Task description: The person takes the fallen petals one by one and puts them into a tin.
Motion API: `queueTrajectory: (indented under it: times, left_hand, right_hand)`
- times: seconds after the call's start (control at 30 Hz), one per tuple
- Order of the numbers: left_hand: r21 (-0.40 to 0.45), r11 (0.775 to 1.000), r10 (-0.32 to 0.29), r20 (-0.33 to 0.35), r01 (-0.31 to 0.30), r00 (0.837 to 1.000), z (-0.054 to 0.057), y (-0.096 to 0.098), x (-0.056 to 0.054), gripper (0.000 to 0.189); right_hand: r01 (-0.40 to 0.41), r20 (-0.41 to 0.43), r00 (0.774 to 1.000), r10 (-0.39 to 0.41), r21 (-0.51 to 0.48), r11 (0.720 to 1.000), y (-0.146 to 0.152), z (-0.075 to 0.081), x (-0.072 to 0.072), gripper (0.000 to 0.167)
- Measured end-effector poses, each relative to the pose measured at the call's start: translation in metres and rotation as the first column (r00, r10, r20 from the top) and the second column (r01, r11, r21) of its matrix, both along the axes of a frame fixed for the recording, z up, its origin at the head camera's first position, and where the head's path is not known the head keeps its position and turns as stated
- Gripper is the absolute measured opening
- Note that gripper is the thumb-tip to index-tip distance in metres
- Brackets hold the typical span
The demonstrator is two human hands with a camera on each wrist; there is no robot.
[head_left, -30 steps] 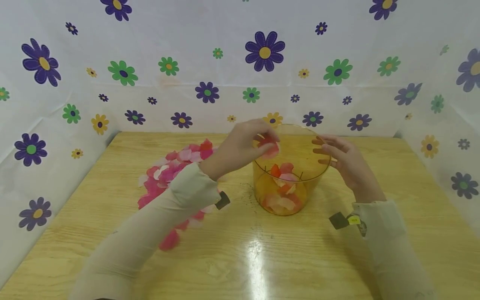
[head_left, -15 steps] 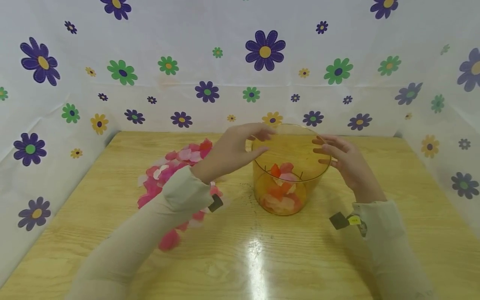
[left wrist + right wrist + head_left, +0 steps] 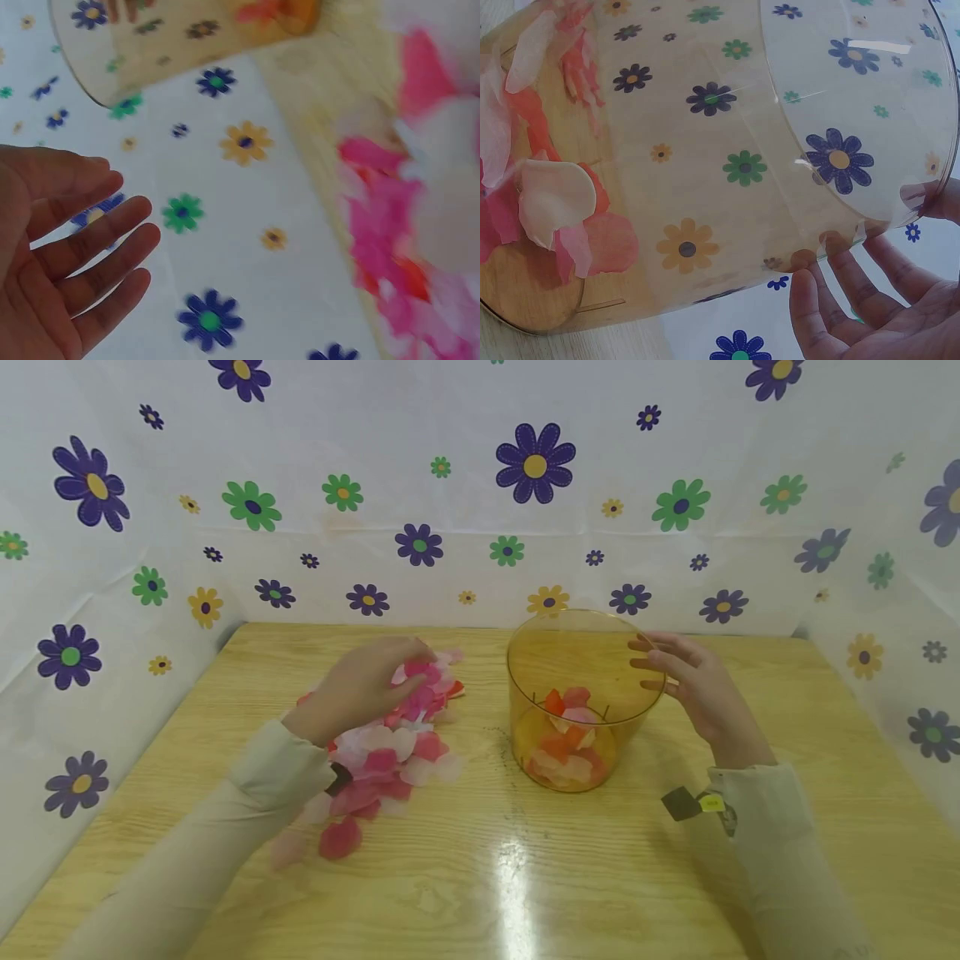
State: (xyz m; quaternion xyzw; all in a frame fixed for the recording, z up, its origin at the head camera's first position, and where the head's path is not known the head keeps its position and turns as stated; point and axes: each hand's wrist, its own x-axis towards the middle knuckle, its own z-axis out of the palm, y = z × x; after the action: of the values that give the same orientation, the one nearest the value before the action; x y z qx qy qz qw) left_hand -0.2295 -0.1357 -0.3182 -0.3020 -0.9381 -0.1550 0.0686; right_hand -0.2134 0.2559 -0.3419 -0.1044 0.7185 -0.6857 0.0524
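Observation:
Over the pile of pink, red and white artificial petals [image 3: 378,760] on the left hovers my left hand [image 3: 367,681], its fingers apart and relaxed. The left wrist view shows that hand [image 3: 75,255] with nothing in it. A transparent amber bucket [image 3: 525,735] stands upright right of the pile, with several petals [image 3: 555,202] at its bottom. My right hand [image 3: 697,689] holds the bucket's right side near the rim. In the right wrist view its fingertips [image 3: 832,241] lie against the wall, with the thumb closer to the rim.
The light wooden table [image 3: 465,877] carries small dark specks [image 3: 504,760] between pile and bucket. White cloth [image 3: 480,577] printed with flowers encloses the back and both sides. A dark square tag [image 3: 680,803] hangs at my right cuff.
A petal left my left hand into the bucket. That hand then moved left from the bucket's rim to over the petal pile. The right hand stayed at the bucket.

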Motion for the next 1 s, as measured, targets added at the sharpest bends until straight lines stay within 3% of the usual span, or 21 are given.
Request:
queueTrajectory:
  times: [0.17, 0.3, 0.57, 0.8, 1.0]
  left_hand:
    - [-0.098, 0.989, 0.118, 0.114, -0.107, 0.986, -0.017, -0.029, -0.011, 0.029]
    - [-0.127, 0.977, 0.194, 0.2, -0.171, 0.961, -0.032, -0.047, -0.021, 0.03]
    - [-0.194, 0.959, 0.257, 0.296, -0.206, 0.92, -0.061, -0.06, -0.032, 0.039]
    - [-0.218, 0.956, 0.251, 0.276, -0.194, 0.928, -0.071, -0.06, -0.033, 0.044]
    - [-0.21, 0.957, 0.256, 0.272, -0.202, 0.928, -0.078, -0.06, -0.037, 0.029]
  right_hand:
    - [-0.007, -0.004, 1.0, 0.007, -0.019, 1.0, 0.001, 0.0, 0.0, 0.019]
    - [-0.005, -0.01, 1.0, 0.005, -0.005, 1.0, 0.001, 0.001, 0.0, 0.019]
    - [-0.01, 0.011, 1.0, 0.01, -0.022, 1.0, 0.0, 0.002, 0.001, 0.02]
    - [-0.006, 0.007, 1.0, 0.006, 0.006, 1.0, 0.0, 0.003, 0.001, 0.021]
    - [0.001, 0.009, 1.0, -0.001, 0.01, 1.0, 0.0, 0.003, 0.001, 0.021]
